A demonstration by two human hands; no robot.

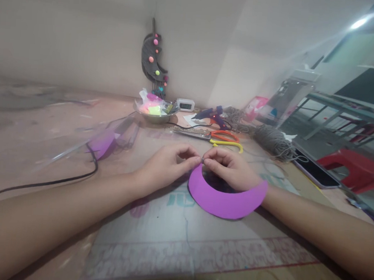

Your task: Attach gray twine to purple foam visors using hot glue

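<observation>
A flat purple crescent, cut from a smooth sheet such as foam or card, hangs between my hands with its curve towards me. My left hand pinches its upper left tip between thumb and forefinger. Right beside it, my right hand pinches the same tip, its fingers curled. A small grey bit, like yarn, shows at the tip between the thumbs; how it is fastened there is too small to tell. The crescent's other end lies in front of my right wrist.
Beyond my hands lie scissors and a glue gun. A bowl holds colourful scraps near a small white digital clock. Grey yarn and a phone are at the right. A black cable crosses the left.
</observation>
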